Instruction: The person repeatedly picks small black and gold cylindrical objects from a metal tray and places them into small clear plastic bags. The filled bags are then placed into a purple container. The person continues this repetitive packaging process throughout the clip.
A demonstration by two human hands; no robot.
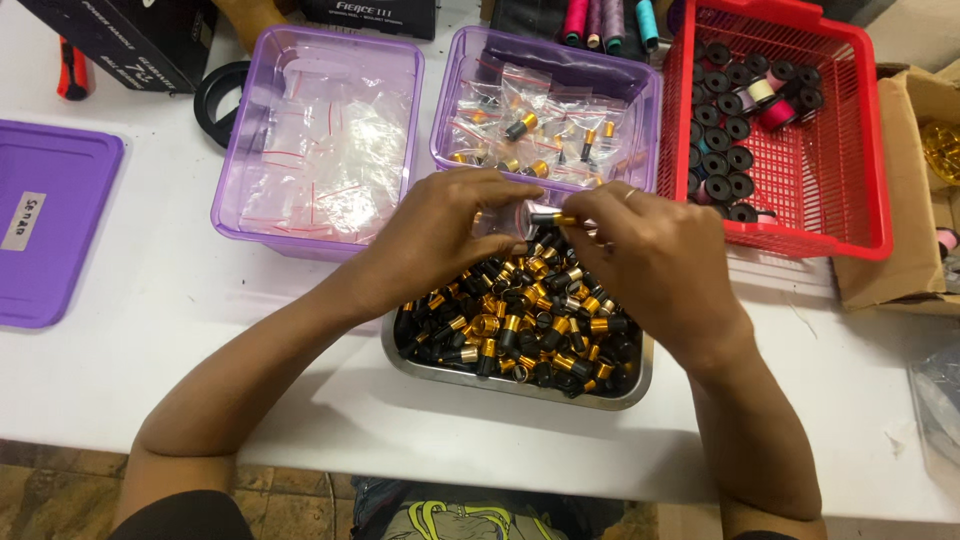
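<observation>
Both hands pinch 1 black-and-gold cap [551, 218] over the steel tray [520, 385], 2 purple tubs [240, 215] and a red basket [870, 150] behind.

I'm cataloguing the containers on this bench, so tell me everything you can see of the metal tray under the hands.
The shallow rectangular steel tray has a shiny silver rim and rounded corners. It sits flat on the white table, just in front of two purple plastic tubs. It is heaped with small black-and-gold cylindrical parts. The left hand and right hand hover over its far end, hiding that edge.
</observation>
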